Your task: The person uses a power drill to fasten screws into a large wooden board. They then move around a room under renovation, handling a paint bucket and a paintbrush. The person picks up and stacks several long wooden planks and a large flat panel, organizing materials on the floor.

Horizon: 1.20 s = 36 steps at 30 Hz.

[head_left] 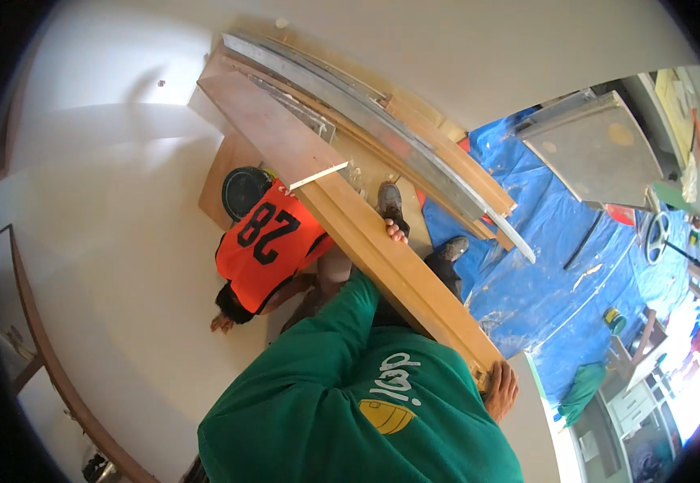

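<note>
A long, light-brown wooden frame piece (398, 262) with a grooved profile runs slantwise in front of my body. My left hand (397, 231) has its fingertips curled over the far edge; the rest of that hand is hidden beneath the wood. At the near right end, my right hand (501, 392) wraps its fingers around the piece. The far end meets a reddish-brown board (265, 121) with a pale cut edge. Just left of the piece, a co-worker in an orange vest (265, 241) bends low, one hand (222, 323) against the pale surface.
Metal and wooden lengths (382, 121) lie along the wall ahead. A blue tarp (543, 241) covers the floor at right, with a large grey panel (595, 149) and a fan (688, 259) beyond. Dark shoes (450, 248) show beside the frame piece. A dark bucket (245, 193) stands near the co-worker.
</note>
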Tool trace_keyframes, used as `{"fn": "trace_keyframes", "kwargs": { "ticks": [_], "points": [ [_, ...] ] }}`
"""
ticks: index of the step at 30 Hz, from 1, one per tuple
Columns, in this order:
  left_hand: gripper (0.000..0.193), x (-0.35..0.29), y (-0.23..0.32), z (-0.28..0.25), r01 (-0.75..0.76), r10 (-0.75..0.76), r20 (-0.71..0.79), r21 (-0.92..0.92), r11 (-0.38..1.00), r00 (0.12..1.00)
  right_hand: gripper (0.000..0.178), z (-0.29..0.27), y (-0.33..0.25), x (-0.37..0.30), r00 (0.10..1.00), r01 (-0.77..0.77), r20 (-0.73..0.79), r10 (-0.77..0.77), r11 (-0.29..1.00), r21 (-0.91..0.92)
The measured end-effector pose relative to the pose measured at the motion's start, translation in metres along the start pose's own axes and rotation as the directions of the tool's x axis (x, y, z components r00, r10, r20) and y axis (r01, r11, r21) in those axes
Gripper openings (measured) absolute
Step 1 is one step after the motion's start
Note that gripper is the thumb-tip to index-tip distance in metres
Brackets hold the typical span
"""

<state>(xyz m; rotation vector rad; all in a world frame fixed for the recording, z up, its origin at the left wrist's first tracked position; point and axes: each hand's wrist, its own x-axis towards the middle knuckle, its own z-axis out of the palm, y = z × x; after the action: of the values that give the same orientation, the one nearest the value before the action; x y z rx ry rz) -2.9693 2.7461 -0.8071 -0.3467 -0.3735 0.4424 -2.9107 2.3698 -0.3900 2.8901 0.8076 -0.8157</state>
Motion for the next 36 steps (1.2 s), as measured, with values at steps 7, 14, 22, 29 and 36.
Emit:
{"fn": "trace_keyframes", "kwargs": {
  "ticks": [7, 14, 22, 29, 36],
  "points": [
    [0.048, 0.007, 0.022, 0.009, -0.05, 0.048, 0.062, 0.031, 0.998, 0.997, 0.056, 0.004, -0.001, 0.024, 0.998, 0.059, 0.017, -0.059, 0.997, -0.039],
    [0.05, 0.006, 0.035, -0.005, -0.069, 0.065, 0.115, 0.037, 0.997, 0.991, 0.059, -0.011, -0.013, 0.053, 0.995, 0.102, 0.01, -0.102, 0.995, -0.001],
    [0.051, 0.005, 0.031, -0.026, -0.057, 0.054, 0.196, 0.011, 0.998, 0.979, 0.047, 0.001, 0.01, 0.049, 0.997, 0.076, 0.006, -0.075, 0.994, -0.074],
    [0.053, -0.004, 0.029, -0.042, -0.065, 0.061, 0.122, 0.028, 0.997, 0.991, 0.063, 0.012, 0.022, 0.042, 0.998, 0.063, 0.008, -0.063, 0.994, -0.088],
    [0.052, -0.004, 0.024, -0.058, -0.043, 0.039, 0.154, 0.027, 0.999, 0.987, 0.058, 0.02, 0.031, 0.034, 0.998, 0.038, 0.049, -0.034, 0.996, -0.076]
  ]
}}
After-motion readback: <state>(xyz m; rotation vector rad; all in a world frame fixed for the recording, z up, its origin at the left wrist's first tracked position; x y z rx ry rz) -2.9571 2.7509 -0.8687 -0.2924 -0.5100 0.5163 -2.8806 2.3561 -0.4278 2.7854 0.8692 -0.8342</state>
